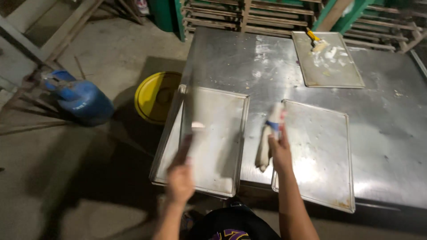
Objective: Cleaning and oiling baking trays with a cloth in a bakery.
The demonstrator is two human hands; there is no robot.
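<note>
My left hand (pixel 180 175) grips a metal baking tray (pixel 195 120) that stands tilted up on edge, blurred by motion, above a flat stack of trays (pixel 222 151) at the steel table's left front corner. My right hand (pixel 279 151) holds a rolled white cloth (pixel 268 138) with a blue stripe, hanging down beside the left edge of another flat tray (pixel 320 155). Both trays overhang the table's front edge a little.
A third tray (pixel 331 66) with white smears and a yellow-handled brush (pixel 315 40) lies at the back of the steel table (pixel 387 115). A yellow bucket (pixel 155 95) and a blue gas cylinder (pixel 82 100) stand on the concrete floor to the left. Green wooden racks line the back.
</note>
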